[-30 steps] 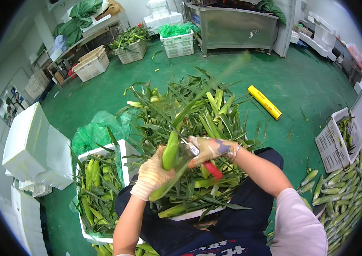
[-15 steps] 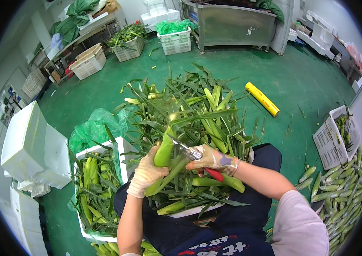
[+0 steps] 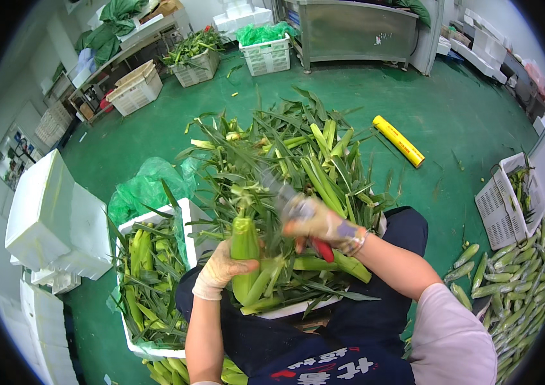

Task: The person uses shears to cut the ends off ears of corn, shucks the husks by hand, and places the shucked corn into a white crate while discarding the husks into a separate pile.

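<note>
My gloved left hand (image 3: 221, 266) is closed round an ear of corn (image 3: 245, 247) in its green husk. The ear stands nearly upright over my lap, its top cut flat. A pale frayed bit (image 3: 247, 196) shows just above that top. In my gloved right hand (image 3: 314, 221) is a pair of pruning shears, closed in by the fingers; its red handle (image 3: 324, 250) sticks out below and its blades (image 3: 274, 186) are blurred by motion. The blades point up and away, apart from the ear. Beneath both hands spreads a pile of corn leaves and husked ears (image 3: 298, 144).
At my left, a white foam box (image 3: 186, 224) holds corn ears and leaves, beside green plastic film (image 3: 150, 189). Wrapped ears (image 3: 523, 282) lie heaped at right near a white crate (image 3: 500, 215). A yellow roll (image 3: 398, 141) lies on the green floor. Stacked foam boxes (image 3: 54, 218) stand left.
The corn's leafy top has come off and the ear is now more upright. My right hand with the shears has moved up and away from the ear, blades swung upward.
</note>
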A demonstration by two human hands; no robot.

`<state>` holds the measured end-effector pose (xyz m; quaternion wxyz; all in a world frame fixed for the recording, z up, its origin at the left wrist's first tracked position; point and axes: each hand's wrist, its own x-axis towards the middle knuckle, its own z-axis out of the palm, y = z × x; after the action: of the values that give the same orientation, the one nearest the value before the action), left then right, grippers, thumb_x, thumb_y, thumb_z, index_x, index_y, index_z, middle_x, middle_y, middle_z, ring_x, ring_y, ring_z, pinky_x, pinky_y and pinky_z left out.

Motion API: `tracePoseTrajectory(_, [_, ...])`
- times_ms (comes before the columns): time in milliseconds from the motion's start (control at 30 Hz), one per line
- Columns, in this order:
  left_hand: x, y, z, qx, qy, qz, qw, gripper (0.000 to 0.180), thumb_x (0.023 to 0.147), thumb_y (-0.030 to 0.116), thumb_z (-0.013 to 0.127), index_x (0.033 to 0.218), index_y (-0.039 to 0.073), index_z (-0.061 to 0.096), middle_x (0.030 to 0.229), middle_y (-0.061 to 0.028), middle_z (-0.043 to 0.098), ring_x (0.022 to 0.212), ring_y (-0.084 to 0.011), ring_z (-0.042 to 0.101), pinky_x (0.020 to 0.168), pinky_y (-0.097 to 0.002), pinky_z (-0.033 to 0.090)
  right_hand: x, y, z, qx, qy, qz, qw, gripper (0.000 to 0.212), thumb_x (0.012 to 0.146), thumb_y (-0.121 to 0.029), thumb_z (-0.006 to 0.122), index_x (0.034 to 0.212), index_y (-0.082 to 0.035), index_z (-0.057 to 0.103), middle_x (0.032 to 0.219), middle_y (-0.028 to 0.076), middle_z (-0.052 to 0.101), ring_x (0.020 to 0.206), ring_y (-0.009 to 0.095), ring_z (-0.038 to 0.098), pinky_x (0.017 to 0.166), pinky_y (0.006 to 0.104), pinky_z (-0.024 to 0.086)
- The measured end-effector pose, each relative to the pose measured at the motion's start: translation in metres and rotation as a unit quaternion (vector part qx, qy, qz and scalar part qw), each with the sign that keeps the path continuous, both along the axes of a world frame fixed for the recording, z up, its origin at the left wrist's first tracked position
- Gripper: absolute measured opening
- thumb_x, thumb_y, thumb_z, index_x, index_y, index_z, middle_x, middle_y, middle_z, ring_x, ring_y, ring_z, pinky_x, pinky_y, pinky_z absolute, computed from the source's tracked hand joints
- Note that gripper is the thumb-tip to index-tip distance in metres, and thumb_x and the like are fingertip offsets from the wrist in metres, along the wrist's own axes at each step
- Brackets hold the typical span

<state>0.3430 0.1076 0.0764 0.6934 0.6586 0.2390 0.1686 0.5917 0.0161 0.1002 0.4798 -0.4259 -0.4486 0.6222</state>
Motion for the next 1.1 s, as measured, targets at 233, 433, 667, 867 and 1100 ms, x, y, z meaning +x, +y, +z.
tracePoseTrajectory(233, [0.005,-0.025,0.019,-0.052,-0.169,0.122,0.977,0.069,0.066,0.031,0.078,0.121,-0.002,0.053,0.126,-0.0173,0.056,0.114,-0.0264,0.055,0.101,-0.0382,0.040,-0.029,0.000,0.015,0.034,-0.316,-0.108,0.942,0.069,0.075,-0.042,0.078,0.118,0.000,0.045,0.090,0.006,0.056,0.083,0.015,0.056,0.070,0.0290,0.048])
tracePoseTrajectory(433, [-0.034,-0.034,0.006,-0.119,-0.334,0.321,0.878,0.071,0.068,0.039,0.077,0.121,-0.002,0.052,0.121,-0.0171,0.057,0.114,-0.0302,0.054,0.105,-0.0440,0.037,-0.088,0.003,-0.033,0.108,-0.457,-0.106,0.876,0.065,0.073,-0.033,0.073,0.123,-0.001,0.046,0.103,0.026,0.061,0.094,0.026,0.064,0.084,0.0343,0.051])
tracePoseTrajectory(667, [-0.379,-0.176,-0.068,0.084,0.064,0.701,0.705,0.033,0.088,0.024,0.052,0.112,0.002,0.057,0.105,-0.0120,0.061,0.095,-0.0215,0.058,0.083,-0.0343,0.048,-0.008,-0.003,-0.037,-0.047,-0.615,-0.157,0.772,0.061,0.081,-0.031,0.069,0.122,0.004,0.041,0.087,0.019,0.065,0.077,0.031,0.065,0.065,0.0431,0.052])
tracePoseTrajectory(867, [-0.422,-0.310,-0.142,0.016,0.618,0.562,0.549,0.052,0.074,0.022,0.069,0.119,0.000,0.056,0.108,-0.0196,0.062,0.098,-0.0282,0.061,0.085,-0.0389,0.048,-0.036,-0.074,-0.120,-0.018,-0.599,-0.092,0.795,0.081,0.065,-0.045,0.077,0.122,0.002,0.045,0.115,0.024,0.051,0.107,0.041,0.052,0.095,0.0457,0.042])
tracePoseTrajectory(1100, [-0.339,-0.089,-0.109,0.285,0.481,0.619,0.551,0.027,0.076,0.006,0.066,0.102,0.004,0.062,0.101,-0.0146,0.063,0.093,-0.0321,0.062,0.083,-0.0386,0.049,-0.104,0.010,-0.190,0.249,-0.687,0.082,0.677,0.055,0.065,-0.036,0.071,0.100,0.002,0.052,0.096,0.023,0.053,0.089,0.038,0.053,0.084,0.0488,0.041])
